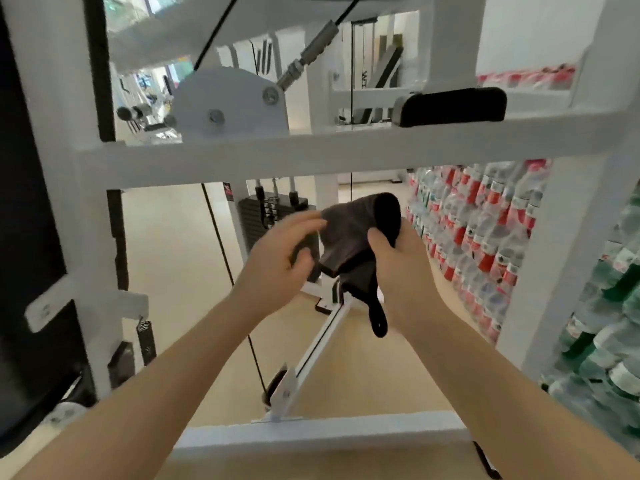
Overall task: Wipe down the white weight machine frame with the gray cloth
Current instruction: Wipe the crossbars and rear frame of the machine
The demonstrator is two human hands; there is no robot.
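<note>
The gray cloth (349,237) is bunched up in mid-air between both hands, below the horizontal crossbar of the white weight machine frame (311,157). My right hand (401,268) grips the cloth's right side, thumb over the fabric. My left hand (277,261) touches its left edge with fingers spread and curled around a fold. A dark loop of the cloth hangs down below my right hand. The cloth is apart from the frame.
A black pad (450,105) sits on the upper right of the frame. A pulley plate (228,102) and cables run at centre. A weight stack (270,216) stands behind. Stacked water bottle packs (485,230) line the right. A white floor bar (322,431) lies below.
</note>
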